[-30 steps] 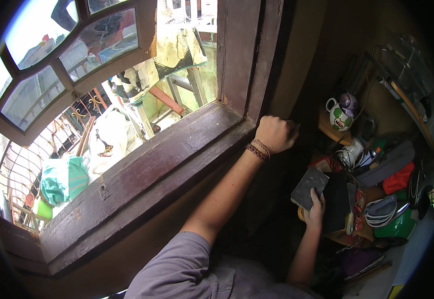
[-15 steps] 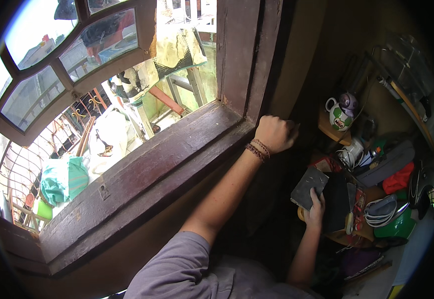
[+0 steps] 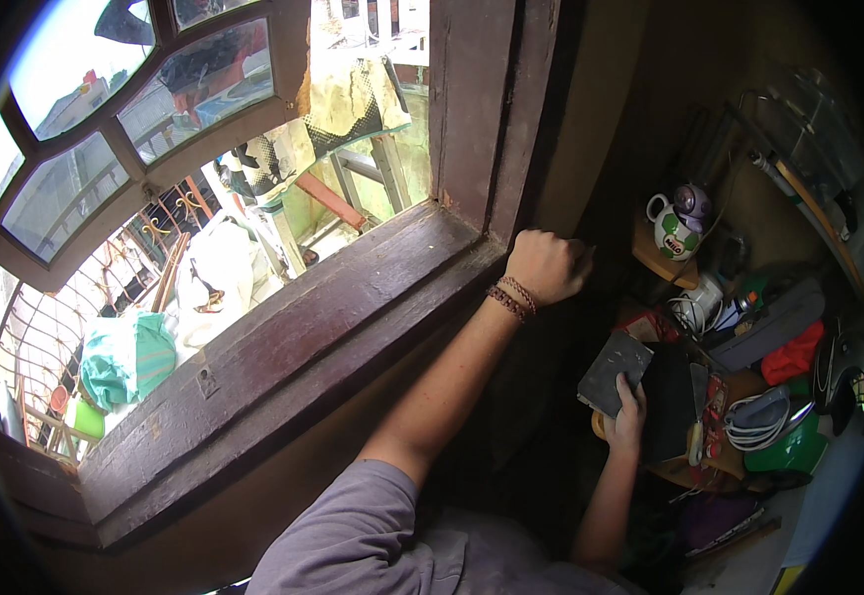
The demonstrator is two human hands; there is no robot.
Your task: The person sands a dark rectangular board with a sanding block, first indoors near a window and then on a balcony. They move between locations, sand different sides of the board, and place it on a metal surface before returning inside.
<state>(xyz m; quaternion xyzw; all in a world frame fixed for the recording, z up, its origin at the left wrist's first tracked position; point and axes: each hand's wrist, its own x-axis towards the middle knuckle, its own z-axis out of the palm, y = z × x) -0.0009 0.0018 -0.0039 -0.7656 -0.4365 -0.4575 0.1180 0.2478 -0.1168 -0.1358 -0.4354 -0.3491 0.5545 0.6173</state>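
My left hand (image 3: 546, 268), with two braided bracelets (image 3: 512, 297) at its wrist, is closed into a fist beside the lower inner corner of the window frame (image 3: 472, 243). Its fingertips lie in shadow, so whatever it may hold is hidden. Lower and to the right, my right hand (image 3: 626, 416) grips a dark grey flat rectangular block (image 3: 615, 372) by its near edge, thumb on the top face. Behind that block is a larger black flat panel (image 3: 668, 407), next to a crowded shelf.
A brown wooden sill (image 3: 283, 347) crosses the left, below an open glazed window sash (image 3: 194, 89). Right of my hands are a mug (image 3: 677, 238) on a small wooden ledge, a coiled pale cable (image 3: 757, 421), a green bowl-like thing (image 3: 794, 446) and a red cloth (image 3: 794, 357).
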